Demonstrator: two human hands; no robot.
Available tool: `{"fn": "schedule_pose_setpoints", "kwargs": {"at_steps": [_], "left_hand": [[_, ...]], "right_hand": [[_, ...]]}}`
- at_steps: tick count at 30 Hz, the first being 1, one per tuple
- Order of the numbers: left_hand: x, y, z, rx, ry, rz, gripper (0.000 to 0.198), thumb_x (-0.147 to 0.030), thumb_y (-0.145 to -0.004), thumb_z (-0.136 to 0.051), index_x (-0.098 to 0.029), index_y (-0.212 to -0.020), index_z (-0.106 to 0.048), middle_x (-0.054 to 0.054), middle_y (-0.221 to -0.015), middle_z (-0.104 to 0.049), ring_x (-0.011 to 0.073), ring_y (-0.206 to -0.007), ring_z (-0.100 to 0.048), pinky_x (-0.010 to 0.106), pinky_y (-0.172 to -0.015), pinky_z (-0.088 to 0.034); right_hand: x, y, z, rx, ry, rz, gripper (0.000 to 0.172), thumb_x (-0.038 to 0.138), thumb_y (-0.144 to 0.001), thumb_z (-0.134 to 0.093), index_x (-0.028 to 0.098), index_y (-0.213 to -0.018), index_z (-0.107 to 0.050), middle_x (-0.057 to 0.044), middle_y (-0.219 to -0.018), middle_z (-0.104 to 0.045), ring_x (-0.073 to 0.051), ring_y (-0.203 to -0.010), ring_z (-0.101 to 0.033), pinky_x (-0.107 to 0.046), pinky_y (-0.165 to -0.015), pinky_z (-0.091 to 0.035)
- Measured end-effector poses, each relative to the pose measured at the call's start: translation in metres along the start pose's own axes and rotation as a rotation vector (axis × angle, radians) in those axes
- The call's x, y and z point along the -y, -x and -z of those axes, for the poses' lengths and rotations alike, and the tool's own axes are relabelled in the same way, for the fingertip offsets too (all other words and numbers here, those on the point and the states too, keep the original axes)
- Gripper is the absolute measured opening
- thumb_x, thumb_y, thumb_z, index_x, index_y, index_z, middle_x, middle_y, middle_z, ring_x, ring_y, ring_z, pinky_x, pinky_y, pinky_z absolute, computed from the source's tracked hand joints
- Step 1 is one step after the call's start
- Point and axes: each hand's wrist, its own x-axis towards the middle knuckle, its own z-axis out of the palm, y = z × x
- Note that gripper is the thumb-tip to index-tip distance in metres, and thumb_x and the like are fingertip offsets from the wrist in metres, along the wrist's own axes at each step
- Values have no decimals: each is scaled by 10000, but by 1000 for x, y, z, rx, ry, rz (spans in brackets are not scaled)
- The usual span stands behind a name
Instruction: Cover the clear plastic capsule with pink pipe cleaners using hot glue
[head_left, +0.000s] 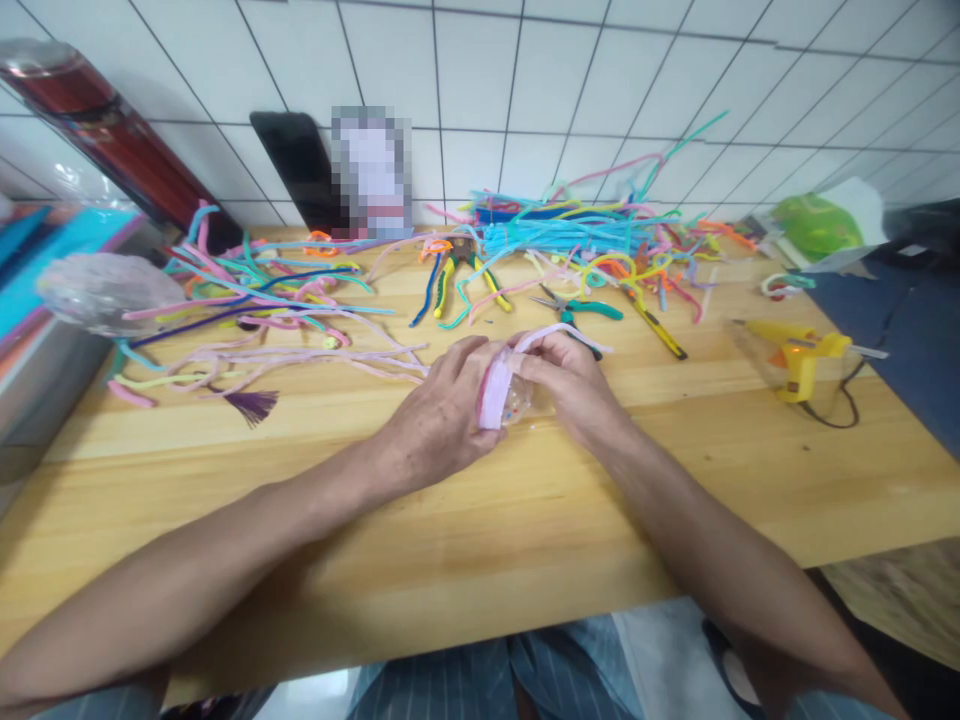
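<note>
Both hands meet over the middle of the wooden table. My left hand is closed around a small clear ball with coloured specks inside. A pink pipe cleaner is wound round that ball. My right hand pinches the pink pipe cleaner against the ball, and its loose end sticks out past the fingers to the right.
Loose pipe cleaners of many colours lie at the back left, and a bigger heap at the back right. Pliers, scissors and a yellow cutter lie behind the hands. A yellow glue gun lies right.
</note>
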Motion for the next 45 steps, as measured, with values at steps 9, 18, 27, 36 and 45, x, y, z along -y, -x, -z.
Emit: {"fn": "schedule_pose_setpoints", "kwargs": {"at_steps": [9, 18, 27, 36, 45], "left_hand": [[-10, -3, 16, 98, 134, 78, 603, -506, -1091, -584, -231, -1584, -373, 204, -1596, -478, 365, -1549, -443, 651, -1295, -423], [-11, -4, 11, 64, 137, 95, 414, -379, -1135, -452, -186, -1500, -422, 196, -1541, -503, 320, -1480, -478, 591, -1281, -428], [-11, -3, 11, 40, 145, 88, 389, -374, -1128, -457, -208, -1479, -430, 179, -1520, -518, 310, -1461, -486, 577, -1267, -431], [-12, -3, 8, -29, 159, 88, 271, -296, -1116, -440, -229, -1376, -477, 142, -1397, -576, 283, -1321, -564, 510, -1164, -499], [-15, -1, 6, -26, 146, 104, 304, -282, -1097, -444, -218, -1393, -472, 154, -1422, -551, 294, -1355, -553, 524, -1200, -483]], "right_hand": [[-1, 0, 1, 14, 10, 15, 223, 350, -696, -865, 244, -832, -723, -15, -977, -762, -219, -937, -694, -382, -880, -556], [-3, 1, 1, 26, 52, 29, 230, 354, -694, -858, 249, -847, -723, -33, -1082, -765, -229, -998, -707, -387, -917, -564], [-1, 3, 0, 27, 83, 29, 271, 386, -703, -886, 246, -865, -720, -26, -1086, -764, -207, -927, -687, -361, -855, -549], [-1, 7, -3, 50, 57, 70, 238, 373, -736, -875, 255, -888, -736, -32, -1111, -755, -214, -955, -681, -366, -876, -556], [3, 10, -9, 14, -29, 1, 250, 317, -679, -900, 260, -862, -740, -1, -1035, -728, -193, -899, -637, -336, -830, -521]]}}
